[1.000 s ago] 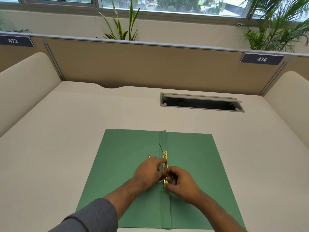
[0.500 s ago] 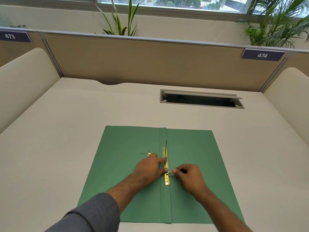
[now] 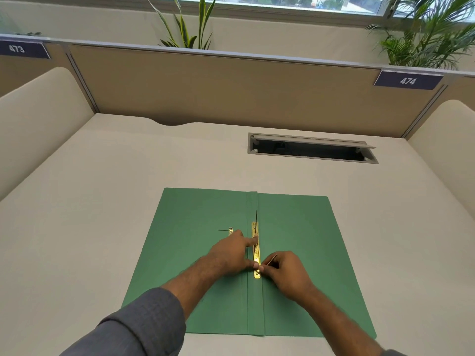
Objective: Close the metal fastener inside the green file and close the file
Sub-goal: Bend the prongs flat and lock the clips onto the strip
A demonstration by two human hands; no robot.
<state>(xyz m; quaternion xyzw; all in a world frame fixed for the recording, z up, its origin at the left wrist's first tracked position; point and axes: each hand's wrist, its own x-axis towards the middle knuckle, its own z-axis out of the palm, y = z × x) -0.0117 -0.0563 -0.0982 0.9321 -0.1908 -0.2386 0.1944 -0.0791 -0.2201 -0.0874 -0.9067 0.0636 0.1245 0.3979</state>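
Note:
The green file (image 3: 303, 242) lies open and flat on the desk. A gold metal fastener bar (image 3: 256, 255) runs along its spine. My left hand (image 3: 228, 253) presses on the bar, forefinger near its upper half and thumb near its lower end. My right hand (image 3: 288, 273) pinches the lower thin prong (image 3: 272, 259), which slants up to the right. The upper prong (image 3: 256, 217) stands upright at the bar's far end. A small gold piece (image 3: 230, 230) lies on the left flap, just beyond my left hand.
A cable slot (image 3: 311, 149) with a raised lid is cut into the desk behind the file. Beige partitions wall the desk at the back and on both sides. Plants stand behind the back partition.
My right hand has pulled the lower prong out to the right of the bar, and it now slants upward. The left hand stays pressed on the bar.

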